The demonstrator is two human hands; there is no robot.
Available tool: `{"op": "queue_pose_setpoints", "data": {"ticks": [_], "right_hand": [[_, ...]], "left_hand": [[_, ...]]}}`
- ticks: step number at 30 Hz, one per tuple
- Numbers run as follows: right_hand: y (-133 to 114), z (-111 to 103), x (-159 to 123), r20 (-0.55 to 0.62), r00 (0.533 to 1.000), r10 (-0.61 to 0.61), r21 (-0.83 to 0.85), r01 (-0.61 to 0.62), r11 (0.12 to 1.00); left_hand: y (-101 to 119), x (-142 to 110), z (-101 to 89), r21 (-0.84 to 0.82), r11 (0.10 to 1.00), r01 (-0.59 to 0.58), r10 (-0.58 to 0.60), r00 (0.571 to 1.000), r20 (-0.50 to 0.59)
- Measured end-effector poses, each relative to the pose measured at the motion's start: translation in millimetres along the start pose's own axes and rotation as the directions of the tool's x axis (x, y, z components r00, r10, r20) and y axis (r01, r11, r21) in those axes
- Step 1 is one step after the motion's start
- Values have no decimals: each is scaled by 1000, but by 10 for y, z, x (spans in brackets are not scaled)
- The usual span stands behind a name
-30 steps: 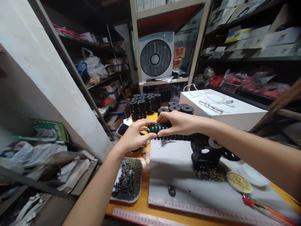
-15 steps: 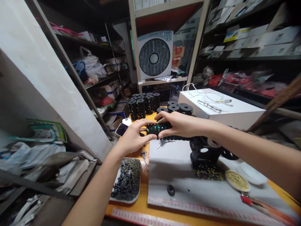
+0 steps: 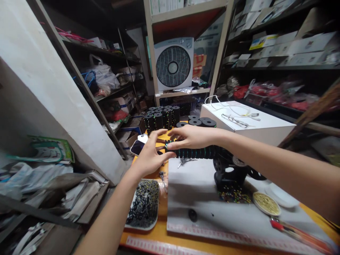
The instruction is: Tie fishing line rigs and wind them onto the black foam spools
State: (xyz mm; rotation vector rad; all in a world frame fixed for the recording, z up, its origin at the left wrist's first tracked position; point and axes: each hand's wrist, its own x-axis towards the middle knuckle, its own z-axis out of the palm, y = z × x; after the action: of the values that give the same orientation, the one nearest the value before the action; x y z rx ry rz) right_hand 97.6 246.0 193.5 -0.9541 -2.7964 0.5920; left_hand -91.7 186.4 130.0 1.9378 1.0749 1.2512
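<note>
A long black ridged roll (image 3: 198,153), wound with green glinting strands, lies horizontally on a black stand-like machine (image 3: 230,173). My right hand (image 3: 192,137) lies over the roll's left end, its thumb and fingers closed about it from above. Just beyond that end, my left hand (image 3: 151,152) has thumb and fingers spread apart in a C shape, with nothing visible between them. Small bright green bits show by the right thumb tip. The right hand hides the top of the roll's end.
Black foam rolls (image 3: 167,117) stand upright behind. At left is a tray of small dark parts (image 3: 143,203); at right, a dish of gold bits (image 3: 266,203) and a red-handled tool (image 3: 294,232). A white box (image 3: 255,122) holds glasses and a cable. A phone (image 3: 137,147) lies left.
My right hand has slid left along the roll to its end, uncovering more of the ridged surface. My left hand's fingers have lifted and opened wider.
</note>
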Motion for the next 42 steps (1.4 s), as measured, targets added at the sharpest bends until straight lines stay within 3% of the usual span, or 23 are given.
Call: {"op": "queue_pose_setpoints", "data": {"ticks": [3,9,12,14,15,16,18,20,22,25,27,29,30,33,36,42], "right_hand": [[-57,55,125,39,999,5,-12,-4,1000],[-14,135,173,37,999,8,6,-8,1000],[8,139,156,32,999,12,-1,-12,1000],[15,144,150,20,1000,13,13,-13,1000],[17,147,148,16,1000,12,18,-13,1000],[16,151,147,14,1000,12,21,-12,1000],[11,156,144,6,1000,9,16,-9,1000],[2,159,142,-4,1000,1,0,-1,1000],[-6,160,141,-9,1000,-11,-15,11,1000],[-6,162,142,0,1000,-19,-8,19,1000],[-3,163,144,6,1000,-16,3,16,1000],[-3,162,143,-1,1000,-18,-2,18,1000],[-6,160,141,-4,1000,-25,-9,25,1000],[-20,157,135,-10,999,-47,-13,47,999],[-32,162,134,1,999,-40,4,40,999],[-34,189,133,-3,999,-32,-18,32,999]], "left_hand": [[-102,-23,53,-142,988,67,-87,986,-139],[-192,-111,119,-161,985,55,-94,965,-246],[-106,-401,265,-99,994,39,-79,897,-435],[-37,-694,450,-8,995,99,-89,858,-506],[-15,-849,563,112,979,168,-113,916,-385],[-6,-996,682,213,961,177,-141,975,-173],[-28,-1238,912,313,932,185,-228,968,106],[-87,-1386,1079,313,925,217,-278,947,163],[-144,-1444,1141,280,925,255,-303,943,141],[-164,-1386,997,144,936,320,-327,945,22],[-128,-1248,769,-40,944,327,-329,929,-168],[-82,-1029,505,-240,932,270,-348,853,-389],[-67,-896,383,-270,931,245,-346,827,-444],[-78,-481,149,-333,919,210,-353,812,-464],[-147,-184,114,-399,899,180,-355,833,-424],[-266,-113,230,-500,855,140,-355,861,-365]]}}
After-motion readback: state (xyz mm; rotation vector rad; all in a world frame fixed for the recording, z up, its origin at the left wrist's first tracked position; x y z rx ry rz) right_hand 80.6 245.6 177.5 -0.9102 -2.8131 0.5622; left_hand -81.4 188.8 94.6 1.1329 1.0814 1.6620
